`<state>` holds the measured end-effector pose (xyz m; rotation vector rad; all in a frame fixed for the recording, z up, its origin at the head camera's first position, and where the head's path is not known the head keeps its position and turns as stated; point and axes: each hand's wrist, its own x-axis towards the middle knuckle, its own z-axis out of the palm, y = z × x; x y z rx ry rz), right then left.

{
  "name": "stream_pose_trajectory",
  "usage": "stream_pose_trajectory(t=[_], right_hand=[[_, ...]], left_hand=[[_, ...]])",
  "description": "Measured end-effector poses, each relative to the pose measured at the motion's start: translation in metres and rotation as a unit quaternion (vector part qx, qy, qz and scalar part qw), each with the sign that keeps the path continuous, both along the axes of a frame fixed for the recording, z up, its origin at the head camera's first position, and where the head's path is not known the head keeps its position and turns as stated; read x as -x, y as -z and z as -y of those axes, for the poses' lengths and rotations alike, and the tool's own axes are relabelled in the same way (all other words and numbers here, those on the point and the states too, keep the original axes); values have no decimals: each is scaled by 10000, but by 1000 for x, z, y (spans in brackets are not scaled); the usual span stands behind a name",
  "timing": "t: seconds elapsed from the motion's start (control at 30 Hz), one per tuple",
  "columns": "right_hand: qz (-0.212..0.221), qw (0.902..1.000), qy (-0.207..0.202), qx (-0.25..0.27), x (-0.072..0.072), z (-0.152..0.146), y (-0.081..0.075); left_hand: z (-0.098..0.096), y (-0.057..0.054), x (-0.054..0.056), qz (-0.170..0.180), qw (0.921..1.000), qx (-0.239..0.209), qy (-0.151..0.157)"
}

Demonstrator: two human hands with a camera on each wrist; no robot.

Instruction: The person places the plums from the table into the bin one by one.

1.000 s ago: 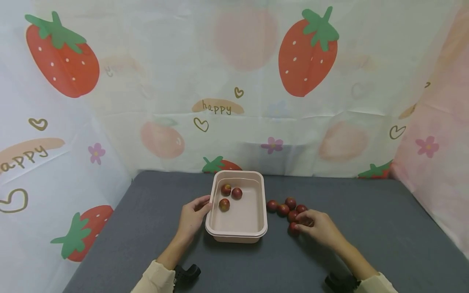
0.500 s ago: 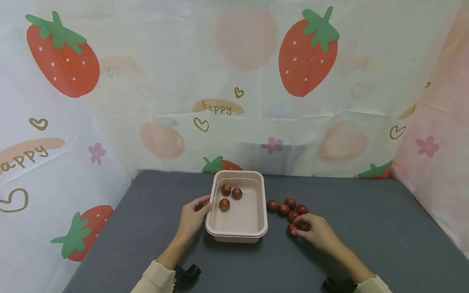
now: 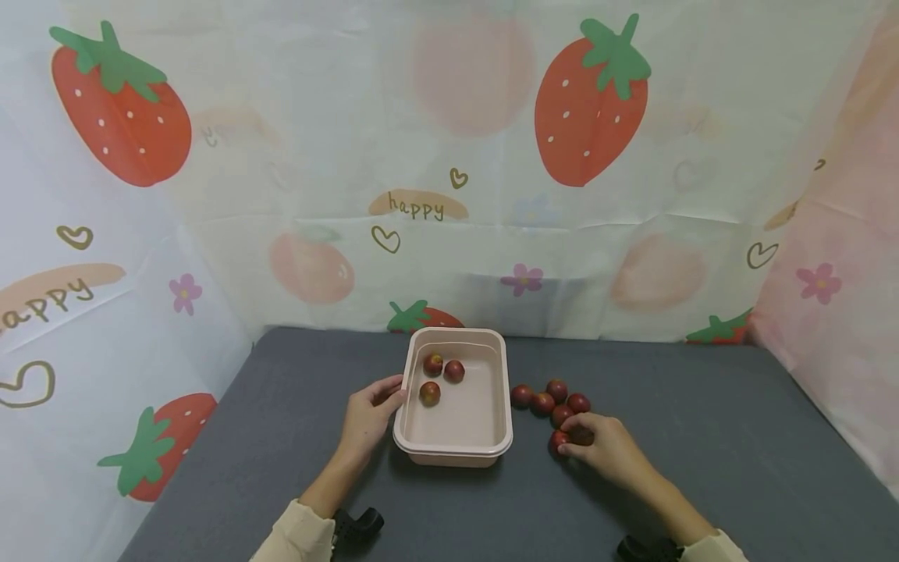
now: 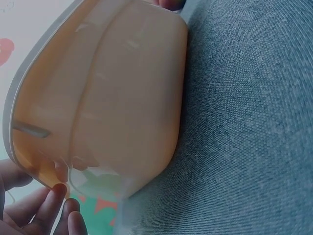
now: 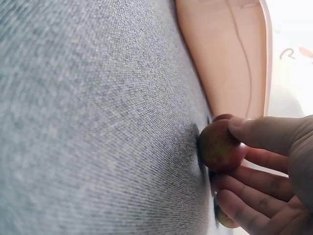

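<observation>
A pale pink rectangular plastic box (image 3: 460,449) stands on the dark table, with three dark red plums (image 3: 431,393) lying inside it. My left hand (image 3: 368,417) holds the box by its left rim; in the left wrist view the fingers (image 4: 51,203) bend at the rim's edge. To the right of the box, my right hand (image 3: 607,449) pinches a plum (image 3: 558,442) between thumb and fingers. That plum (image 5: 220,147) shows red and greenish close over the cloth in the right wrist view. Several more plums (image 3: 542,403) lie in a cluster just beyond this hand.
The grey cloth-covered table (image 3: 702,421) spreads out around the box. A printed curtain (image 3: 449,257) with strawberries and hearts hangs behind the table, and more printed cloth hangs on both sides. A black wrist mount (image 3: 358,527) sits at the left sleeve.
My right hand has shifted slightly left and toward me, with the nearest plum moved a little away from the cluster. The left hand and the box have stayed in place.
</observation>
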<state>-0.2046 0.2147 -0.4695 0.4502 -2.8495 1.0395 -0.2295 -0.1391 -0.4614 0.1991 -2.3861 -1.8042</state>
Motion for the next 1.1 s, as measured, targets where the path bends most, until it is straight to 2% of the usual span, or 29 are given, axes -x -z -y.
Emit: stream_pose_trajectory(t=[0.83, 1.1], right_hand=[[-142, 9998, -119, -97, 3, 0, 3], [1, 9991, -337, 251, 1, -4, 4]], left_hand=[[1, -2, -1, -99, 9999, -33, 75], [1, -1, -1, -84, 9999, -61, 90]])
